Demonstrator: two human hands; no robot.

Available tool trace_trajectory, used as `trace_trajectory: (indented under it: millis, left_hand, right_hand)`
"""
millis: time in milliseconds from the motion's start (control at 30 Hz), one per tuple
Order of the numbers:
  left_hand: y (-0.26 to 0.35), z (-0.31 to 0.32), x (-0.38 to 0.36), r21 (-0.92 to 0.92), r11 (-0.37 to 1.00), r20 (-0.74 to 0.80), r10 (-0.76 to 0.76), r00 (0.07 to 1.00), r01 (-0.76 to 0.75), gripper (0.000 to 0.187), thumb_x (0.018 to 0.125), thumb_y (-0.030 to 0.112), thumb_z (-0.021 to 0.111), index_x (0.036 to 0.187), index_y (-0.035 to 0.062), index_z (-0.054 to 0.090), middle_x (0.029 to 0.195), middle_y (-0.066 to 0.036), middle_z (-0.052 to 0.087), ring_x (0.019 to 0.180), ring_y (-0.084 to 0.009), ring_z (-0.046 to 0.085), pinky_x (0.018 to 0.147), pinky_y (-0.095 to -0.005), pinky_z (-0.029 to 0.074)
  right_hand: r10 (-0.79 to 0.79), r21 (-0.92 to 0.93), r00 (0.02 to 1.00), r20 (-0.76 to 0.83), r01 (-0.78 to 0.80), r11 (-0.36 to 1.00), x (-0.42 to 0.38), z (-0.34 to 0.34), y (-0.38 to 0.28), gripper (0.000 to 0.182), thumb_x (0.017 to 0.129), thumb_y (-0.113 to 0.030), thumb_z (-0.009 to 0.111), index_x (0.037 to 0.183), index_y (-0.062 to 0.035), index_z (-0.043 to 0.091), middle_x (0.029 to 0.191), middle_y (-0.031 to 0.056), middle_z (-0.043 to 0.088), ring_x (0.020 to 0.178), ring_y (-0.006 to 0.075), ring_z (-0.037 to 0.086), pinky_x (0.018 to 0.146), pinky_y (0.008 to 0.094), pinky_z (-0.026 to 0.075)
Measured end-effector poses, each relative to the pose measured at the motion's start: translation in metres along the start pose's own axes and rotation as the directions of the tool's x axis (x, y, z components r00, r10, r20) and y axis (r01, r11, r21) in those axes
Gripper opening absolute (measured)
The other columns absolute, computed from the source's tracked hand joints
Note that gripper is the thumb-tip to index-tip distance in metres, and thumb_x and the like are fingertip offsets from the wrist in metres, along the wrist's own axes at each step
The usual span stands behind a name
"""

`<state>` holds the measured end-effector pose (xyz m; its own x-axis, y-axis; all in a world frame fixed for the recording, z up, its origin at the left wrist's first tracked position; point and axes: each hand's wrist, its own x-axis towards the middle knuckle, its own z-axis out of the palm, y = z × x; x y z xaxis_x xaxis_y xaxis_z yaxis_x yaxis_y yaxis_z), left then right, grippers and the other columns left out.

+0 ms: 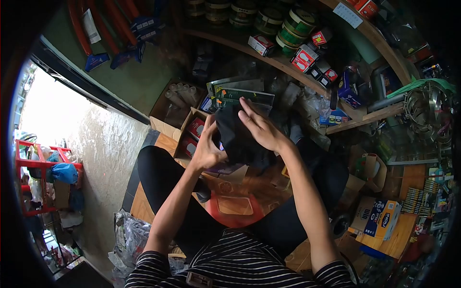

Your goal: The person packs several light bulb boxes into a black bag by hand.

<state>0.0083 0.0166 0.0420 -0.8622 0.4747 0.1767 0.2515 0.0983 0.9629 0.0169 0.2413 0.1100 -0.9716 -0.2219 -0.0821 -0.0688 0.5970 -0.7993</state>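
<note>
A dark, soft-looking piece of black cloth (237,137) is held up in front of me, between my two hands. My left hand (209,149) grips its left side, with thumb and fingers curved around it. A small blue-purple patch shows beside that palm; what it belongs to I cannot make out. My right hand (263,132) lies against the cloth's right side, fingers stretched out and nearly flat. Whether something is inside the cloth is hidden.
Cardboard boxes (158,117) with red packs and clear tubes stand just beyond my left hand. Behind the cloth are green-edged packages (240,96). A wooden shelf (230,45) carries tins (297,24). A red stool (257,211) sits between my legs; a battery-like carton (377,216) is at right.
</note>
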Motion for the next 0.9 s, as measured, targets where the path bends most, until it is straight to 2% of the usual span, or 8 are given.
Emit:
trace_trajectory:
  millis: [167,233,300,367,567,700,833,900]
  left_hand:
    - [-0.002,0.007,0.002,-0.093,0.995,-0.032,0.020,0.999,-0.023,0.090,0.053,0.009,0.072,0.140,-0.0042,0.052,0.147,-0.024,0.037,0.144,-0.0418,0.038,0.123,-0.0425,0.029]
    - [-0.010,0.011,-0.002,0.157,0.987,-0.042,0.052,0.998,-0.045,0.092,0.050,0.012,0.074,0.139,-0.0015,0.052,0.140,-0.026,0.039,0.135,-0.0495,0.040,0.117,-0.0495,0.036]
    - [-0.013,0.015,-0.005,0.245,0.969,-0.034,0.026,0.999,-0.017,0.094,0.050,0.015,0.076,0.140,-0.0009,0.051,0.141,-0.027,0.039,0.136,-0.0508,0.040,0.117,-0.0518,0.036]
    - [-0.012,0.014,-0.003,0.204,0.977,-0.038,0.070,0.997,-0.061,0.094,0.050,0.016,0.076,0.139,-0.0009,0.052,0.141,-0.027,0.040,0.135,-0.0506,0.041,0.116,-0.0519,0.037]
    - [0.008,0.009,0.003,0.105,0.990,0.008,0.088,0.996,-0.088,0.089,0.049,0.013,0.073,0.135,-0.0031,0.057,0.140,-0.025,0.043,0.137,-0.0459,0.042,0.117,-0.0469,0.036]
    - [-0.001,0.008,0.001,0.058,0.997,-0.022,0.042,0.999,-0.041,0.092,0.048,0.011,0.070,0.136,-0.0058,0.054,0.146,-0.026,0.039,0.143,-0.0440,0.039,0.122,-0.0435,0.029]
    - [-0.007,0.000,0.002,-0.097,0.990,-0.067,-0.108,0.992,0.101,0.099,0.050,0.010,0.071,0.144,-0.0110,0.048,0.154,-0.026,0.037,0.150,-0.0385,0.034,0.126,-0.0387,0.020]
    - [-0.010,-0.002,0.002,-0.176,0.968,-0.105,-0.200,0.974,0.180,0.101,0.052,0.010,0.072,0.147,-0.0116,0.045,0.154,-0.024,0.039,0.152,-0.0365,0.033,0.126,-0.0374,0.019]
  right_hand:
    - [-0.016,-0.031,0.999,0.048,0.018,0.999,-0.012,0.014,-0.003,0.065,0.114,-0.036,0.031,0.161,0.0083,0.022,0.170,0.0251,0.018,0.160,0.0329,0.015,0.130,0.0386,0.015]
    - [-0.103,-0.024,0.994,0.045,0.104,0.994,-0.022,0.022,-0.014,0.062,0.114,-0.033,0.033,0.161,0.0065,0.023,0.170,0.0238,0.020,0.160,0.0338,0.014,0.130,0.0401,0.015]
    - [-0.238,-0.098,0.966,0.100,0.248,0.964,-0.025,0.023,-0.021,0.058,0.114,-0.034,0.037,0.161,0.0002,0.032,0.171,0.0197,0.024,0.160,0.0345,0.016,0.129,0.0444,0.017]
    - [-0.334,-0.045,0.942,-0.004,0.334,0.942,-0.021,0.023,-0.019,0.061,0.112,-0.043,0.041,0.156,-0.0006,0.041,0.168,0.0206,0.030,0.157,0.0387,0.022,0.127,0.0469,0.022]
    - [-0.270,-0.008,0.963,0.016,0.270,0.963,-0.010,0.009,-0.012,0.070,0.111,-0.049,0.041,0.162,-0.0017,0.030,0.169,0.0238,0.024,0.159,0.0377,0.018,0.129,0.0454,0.017]
    - [-0.082,0.091,0.996,-0.018,0.084,0.992,-0.005,0.013,-0.006,0.072,0.113,-0.046,0.035,0.161,0.0049,0.025,0.169,0.0255,0.021,0.159,0.0368,0.017,0.129,0.0415,0.018]
    - [-0.032,0.014,0.999,0.017,0.032,0.999,-0.002,0.005,-0.003,0.065,0.113,-0.037,0.033,0.160,0.0064,0.027,0.169,0.0226,0.027,0.158,0.0315,0.023,0.128,0.0368,0.019]
    - [-0.042,0.025,0.999,-0.011,0.042,0.999,-0.003,0.002,-0.005,0.059,0.113,-0.032,0.035,0.157,0.0066,0.035,0.166,0.0228,0.033,0.157,0.0303,0.028,0.128,0.0362,0.021]
